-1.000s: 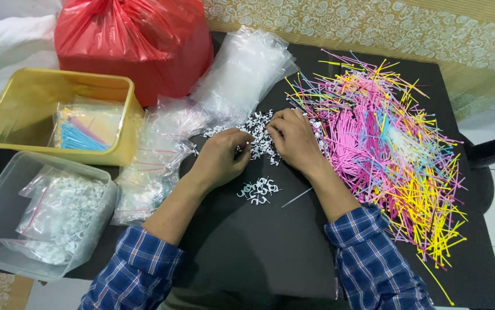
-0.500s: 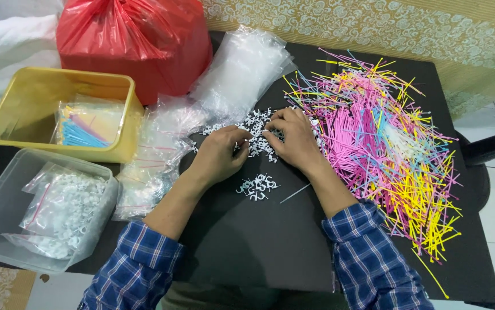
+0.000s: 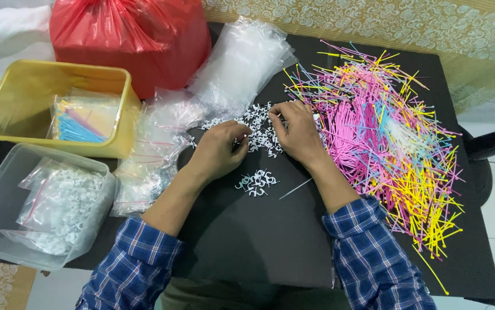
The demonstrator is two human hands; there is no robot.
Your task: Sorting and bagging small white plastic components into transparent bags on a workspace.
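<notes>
Two hands sorting small white plastic cable clips (image 3: 259, 132) on a black counter (image 3: 247, 241).
Left hand (image 3: 218, 152) and right hand (image 3: 296, 129) meet over the pile, fingers pinched narrow on single clips; colourful cable ties (image 3: 391, 143) heaped at three o'clock, within reach.

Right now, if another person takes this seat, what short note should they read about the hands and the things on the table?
Left hand: rests on the black table, fingers at the main pile of small white clips; whether it pinches one cannot be told.
Right hand: on the same pile, fingertips among the clips.
Things: a smaller group of clips lies nearer the body, with one loose thin tie beside it. The heap of coloured cable ties is to the right, clear bags lie behind.
Done: filled bags sit in the yellow tub and the clear tub.
Left: both piles remain loose.
</notes>
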